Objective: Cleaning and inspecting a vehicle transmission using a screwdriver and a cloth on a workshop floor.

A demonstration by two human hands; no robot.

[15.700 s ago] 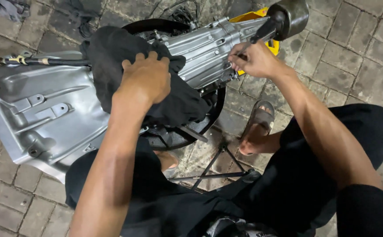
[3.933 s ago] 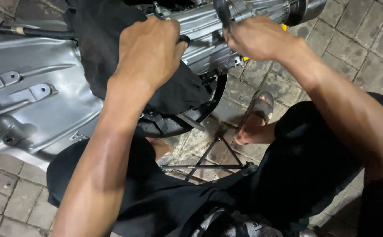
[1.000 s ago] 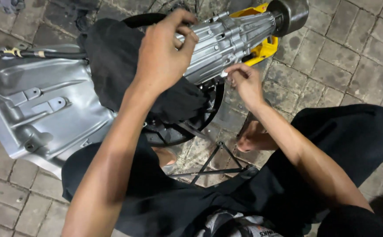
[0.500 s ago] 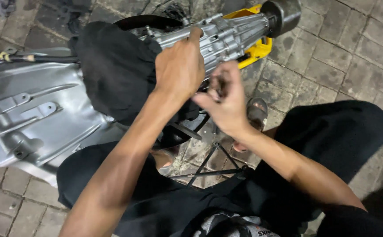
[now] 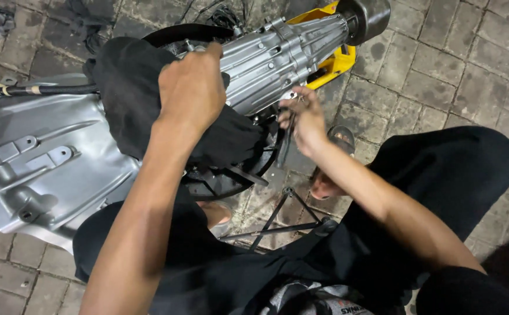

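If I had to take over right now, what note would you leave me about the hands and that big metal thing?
Left hand: pressed on the black cloth draped over the silver gearbox.
Right hand: under the gearbox's side, fingers pinched on a thin dark tool.
Gearbox lies across a black tyre on the paving; yellow stand at its far end.
Done: cannot tell from this view.
Left: whatever the tool is working on; that spot is hidden.

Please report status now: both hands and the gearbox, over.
Left hand pressing black cloth on silver gearbox housing. Right hand at housing underside, holding a thin dark tool. Nothing in the way.
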